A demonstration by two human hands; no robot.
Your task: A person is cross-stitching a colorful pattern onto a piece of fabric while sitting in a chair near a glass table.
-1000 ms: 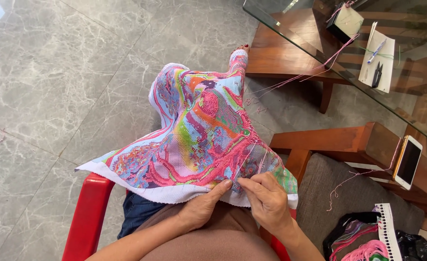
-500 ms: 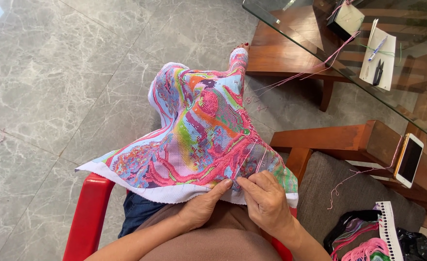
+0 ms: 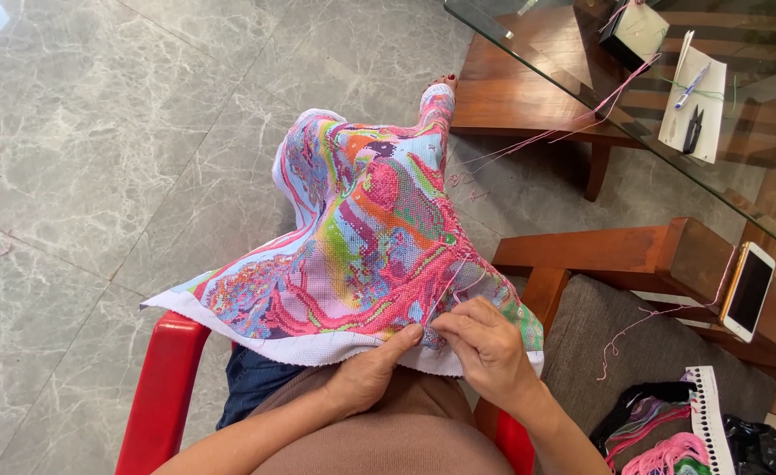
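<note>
Cloth: A big stitched cloth (image 3: 361,237) full of pink, blue, green and orange is lying over the person's lap and knees. Its white edge is sitting near the hands.
Left hand: The left hand (image 3: 366,374) is resting at the near edge of the cloth. Its thumb is lying on top and pinching the white edge, and the other fingers are hiding under the cloth.
Right hand: The right hand (image 3: 484,343) is sitting just beside the left hand, on the cloth. Its fingers are squeezing close together on a thin pink thread (image 3: 448,283). I cannot tell if a needle is there.
Chair: The person is sitting on a red chair (image 3: 163,387).
Tabletop: A glass tabletop (image 3: 572,84) is standing far and to the right. A small box (image 3: 632,31) is sitting on it at the far end, with pink threads hanging out. A white paper (image 3: 700,110) is lying next to it, with a pen (image 3: 692,85) and small black snips (image 3: 693,130) on top.
Phone: A white phone (image 3: 747,291) is lying on a brown wooden arm at the right.
Cushion: A grey cushion (image 3: 634,352) is sitting to the right of the hands. At its near right corner, a bundle of threads (image 3: 660,440) in pink, purple and black is lying beside a white card with holes (image 3: 706,413).
Floor: The grey stone floor (image 3: 98,158) is filling the left side.
</note>
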